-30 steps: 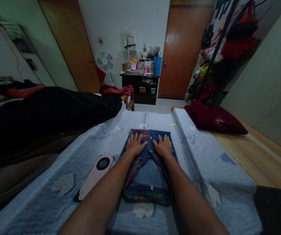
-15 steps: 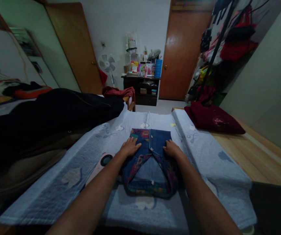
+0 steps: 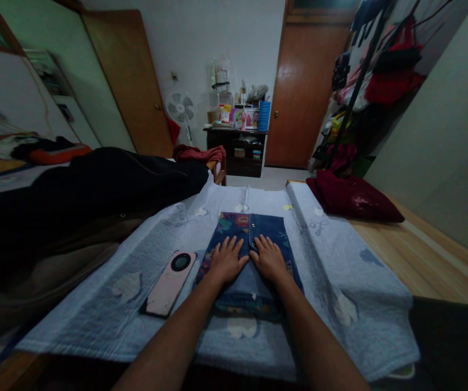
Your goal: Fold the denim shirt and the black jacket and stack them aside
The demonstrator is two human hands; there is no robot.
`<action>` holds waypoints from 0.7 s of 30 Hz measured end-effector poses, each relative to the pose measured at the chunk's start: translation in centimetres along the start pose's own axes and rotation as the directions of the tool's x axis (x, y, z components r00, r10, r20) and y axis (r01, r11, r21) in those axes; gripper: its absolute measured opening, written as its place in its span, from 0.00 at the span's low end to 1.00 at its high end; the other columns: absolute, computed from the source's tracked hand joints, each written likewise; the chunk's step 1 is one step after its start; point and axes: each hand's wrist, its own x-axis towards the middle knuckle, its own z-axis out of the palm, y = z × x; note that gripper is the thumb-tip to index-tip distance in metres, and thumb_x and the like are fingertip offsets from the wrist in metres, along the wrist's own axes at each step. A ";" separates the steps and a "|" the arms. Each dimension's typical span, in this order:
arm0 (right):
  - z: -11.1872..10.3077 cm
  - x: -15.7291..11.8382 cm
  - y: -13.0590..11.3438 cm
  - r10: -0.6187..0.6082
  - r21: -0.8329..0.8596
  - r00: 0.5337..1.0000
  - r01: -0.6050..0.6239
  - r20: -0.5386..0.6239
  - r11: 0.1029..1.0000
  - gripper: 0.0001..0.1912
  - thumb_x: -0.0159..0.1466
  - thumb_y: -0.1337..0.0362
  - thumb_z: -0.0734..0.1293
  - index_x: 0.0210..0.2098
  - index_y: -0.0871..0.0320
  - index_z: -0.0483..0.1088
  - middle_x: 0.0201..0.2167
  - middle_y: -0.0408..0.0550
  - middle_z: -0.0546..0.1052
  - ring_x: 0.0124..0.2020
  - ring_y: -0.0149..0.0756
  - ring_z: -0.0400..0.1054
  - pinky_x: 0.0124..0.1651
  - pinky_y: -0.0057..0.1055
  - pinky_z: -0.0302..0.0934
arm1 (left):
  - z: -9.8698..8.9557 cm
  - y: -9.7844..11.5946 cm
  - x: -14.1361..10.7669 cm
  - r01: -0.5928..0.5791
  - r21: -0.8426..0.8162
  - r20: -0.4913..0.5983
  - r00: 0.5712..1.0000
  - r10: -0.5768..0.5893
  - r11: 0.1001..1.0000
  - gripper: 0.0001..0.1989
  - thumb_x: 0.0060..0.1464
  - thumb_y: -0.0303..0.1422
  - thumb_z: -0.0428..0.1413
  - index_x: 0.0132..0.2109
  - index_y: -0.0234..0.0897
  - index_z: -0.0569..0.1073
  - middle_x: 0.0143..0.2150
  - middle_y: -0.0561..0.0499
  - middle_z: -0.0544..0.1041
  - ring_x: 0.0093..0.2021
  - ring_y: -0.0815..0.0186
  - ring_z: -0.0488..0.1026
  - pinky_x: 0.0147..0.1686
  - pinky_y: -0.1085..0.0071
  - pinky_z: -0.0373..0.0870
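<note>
A folded blue denim garment [image 3: 268, 225] with a floral pattern on its left part and snap buttons near the middle lies flat on the light blue quilted cloth [image 3: 242, 361]. My left hand [image 3: 228, 259] rests palm down on its left half, fingers spread. Beside it, on the right half, my right hand [image 3: 269, 259] lies flat with its fingers apart. The thumbs are close together near the garment's centre. The lower part of the garment is partly hidden by my hands and forearms.
A pink phone [image 3: 166, 288] lies left of the garment. Dark clothes [image 3: 107, 182] are heaped farther left. A folded maroon cloth [image 3: 351, 198] is at the right on a wooden surface [image 3: 429, 255]. A fan [image 3: 180, 107] stands at the back.
Both hands have moved inward from the garment's side edges onto its middle and spread flat. The garment's open lower part now looks flatter. More of the phone shows.
</note>
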 end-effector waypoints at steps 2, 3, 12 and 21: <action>-0.2 -0.1 0.1 0.030 -0.006 0.999 -0.030 -0.023 1.000 0.32 0.68 0.48 0.53 0.66 0.57 0.52 0.68 0.53 0.51 0.68 0.45 0.42 0.65 0.42 0.38 | -0.2 0.0 0.0 0.019 0.000 0.007 1.000 -0.019 1.000 0.33 0.60 0.53 0.41 0.67 0.46 0.55 0.70 0.47 0.53 0.69 0.50 0.43 0.64 0.50 0.43; -0.2 -0.2 0.2 0.049 -0.011 0.998 -0.050 -0.038 0.999 0.33 0.67 0.47 0.53 0.66 0.59 0.53 0.68 0.56 0.51 0.68 0.46 0.44 0.65 0.42 0.39 | -0.3 0.0 0.0 0.034 0.000 0.008 0.999 -0.034 0.999 0.33 0.59 0.54 0.41 0.67 0.46 0.55 0.70 0.47 0.52 0.69 0.48 0.43 0.63 0.49 0.43; -0.6 -1.6 2.8 0.168 -0.039 0.983 -0.171 -0.073 0.985 0.34 0.67 0.46 0.53 0.63 0.62 0.57 0.67 0.60 0.54 0.67 0.49 0.46 0.63 0.42 0.44 | -0.5 0.2 -0.3 0.157 -0.042 -0.012 0.987 -0.158 0.987 0.38 0.54 0.60 0.42 0.67 0.47 0.56 0.71 0.47 0.50 0.68 0.37 0.41 0.62 0.43 0.43; -0.7 -3.4 4.9 0.197 -0.008 0.978 -0.198 -0.062 0.980 0.33 0.67 0.48 0.53 0.64 0.62 0.57 0.66 0.60 0.54 0.67 0.48 0.48 0.63 0.40 0.47 | -1.3 -2.6 -0.7 0.109 -0.276 -0.112 0.983 -0.144 0.955 0.21 0.62 0.37 0.42 0.57 0.34 0.70 0.63 0.44 0.66 0.64 0.60 0.59 0.63 0.63 0.52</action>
